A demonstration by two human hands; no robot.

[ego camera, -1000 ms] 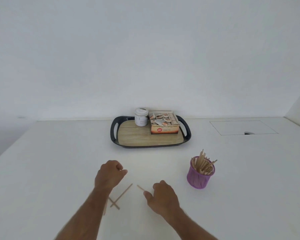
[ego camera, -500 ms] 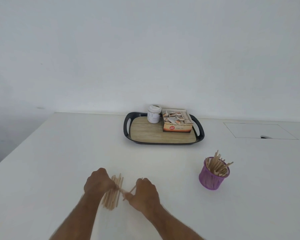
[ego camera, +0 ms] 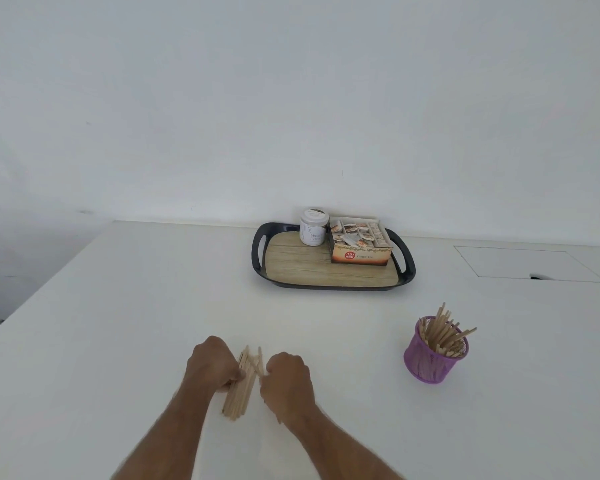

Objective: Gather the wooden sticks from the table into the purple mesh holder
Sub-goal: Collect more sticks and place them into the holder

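Note:
A bundle of wooden sticks (ego camera: 240, 389) stands tilted on the white table (ego camera: 118, 306) near its front edge. My left hand (ego camera: 210, 363) grips the bundle from the left, fingers curled round it. My right hand (ego camera: 286, 375) is curled against the bundle's right side and pinches a stick there. The purple mesh holder (ego camera: 432, 358) stands to the right, apart from both hands, with several sticks leaning out of its top.
A black tray with a wood-look base (ego camera: 291, 268) sits at the back of the table, carrying a white jar (ego camera: 313, 226) and an open box of tea bags (ego camera: 359, 245). A rectangular hatch (ego camera: 523, 263) is set into the table at the back right.
Loose sticks lay on the table between my hands a second ago. Now they are gathered into one bundle, and both hands have closed in on it.

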